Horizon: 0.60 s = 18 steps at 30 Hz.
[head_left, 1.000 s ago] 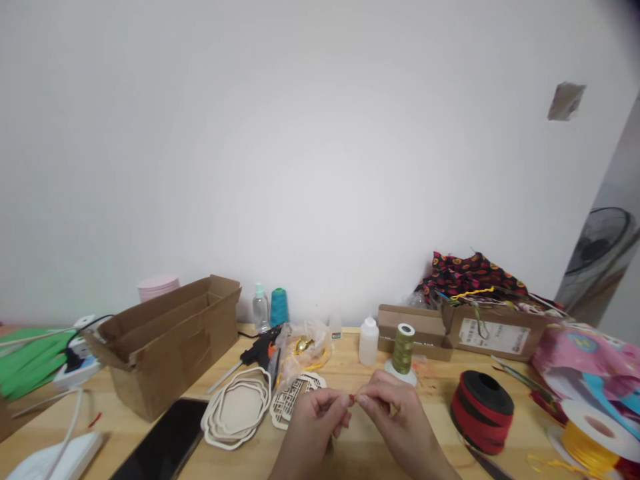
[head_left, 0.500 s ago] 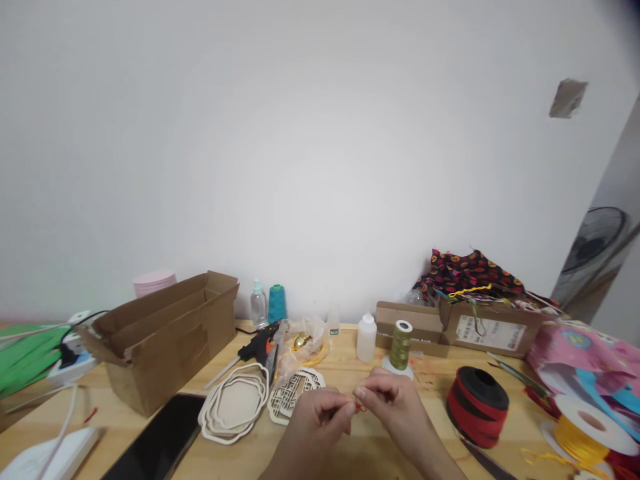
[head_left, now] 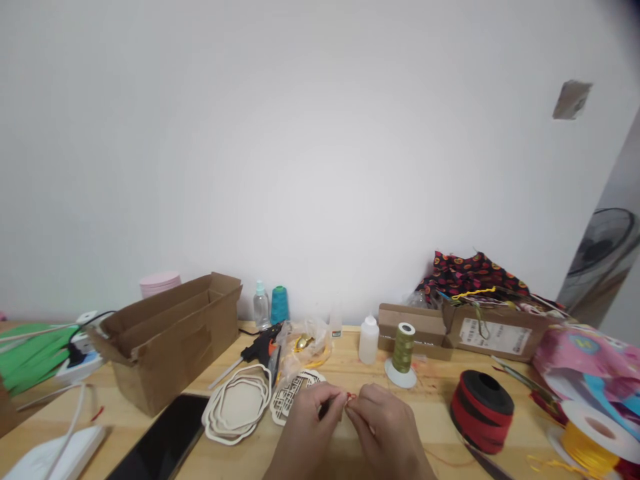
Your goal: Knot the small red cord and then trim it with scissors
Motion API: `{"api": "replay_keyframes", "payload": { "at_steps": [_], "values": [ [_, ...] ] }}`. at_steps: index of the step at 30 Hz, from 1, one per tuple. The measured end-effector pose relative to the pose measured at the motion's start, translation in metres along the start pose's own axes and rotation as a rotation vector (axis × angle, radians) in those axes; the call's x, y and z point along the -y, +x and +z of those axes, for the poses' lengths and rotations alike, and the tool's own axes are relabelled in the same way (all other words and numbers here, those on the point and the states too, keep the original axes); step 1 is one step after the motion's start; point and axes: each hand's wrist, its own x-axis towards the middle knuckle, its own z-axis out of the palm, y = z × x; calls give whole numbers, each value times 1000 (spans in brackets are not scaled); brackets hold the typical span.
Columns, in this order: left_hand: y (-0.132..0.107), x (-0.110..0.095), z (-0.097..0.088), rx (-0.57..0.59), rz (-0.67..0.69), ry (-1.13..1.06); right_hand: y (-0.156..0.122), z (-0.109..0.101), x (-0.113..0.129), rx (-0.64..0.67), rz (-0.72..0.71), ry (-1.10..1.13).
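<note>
A short bit of red cord [head_left: 351, 397] shows between the fingertips of my two hands, low over the middle of the wooden table. My left hand [head_left: 317, 420] pinches one side of it between thumb and forefinger. From the right, my right hand [head_left: 383, 420] pinches the other side, its fingers curled in. Most of the cord is hidden by the fingers. Just behind my left hand lies a cut-out lattice plaque [head_left: 295, 393], partly covered. A thin red strand [head_left: 450, 463] runs on the table right of my right wrist, toward the red-and-black spool [head_left: 483, 410].
Pale wavy frames [head_left: 237, 403] and a black phone [head_left: 160, 440] lie left, beside a long cardboard box [head_left: 170, 340]. Behind are a glue gun [head_left: 260, 350], a plastic bag [head_left: 303, 340], a white bottle [head_left: 369, 340] and green thread [head_left: 403, 350]. A yellow cord spool [head_left: 590, 440] stands right.
My right hand has turned, its fingers now curled lower beside the left. The red cord sits slightly higher and to the left. The view has shifted a little.
</note>
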Motion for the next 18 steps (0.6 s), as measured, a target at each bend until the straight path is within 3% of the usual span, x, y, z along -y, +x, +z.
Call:
{"api": "replay_keyframes", "payload": {
  "at_steps": [4,13,18],
  "values": [
    [-1,0,1,1,17,48,1,-1,0,-17,-49,-71],
    [-2,-4,-1,80,45,66,0,-3,-4,72,33,60],
    [-2,0,-1,61,68,236,3,-6,-5,37,-94,-114]
  ]
}}
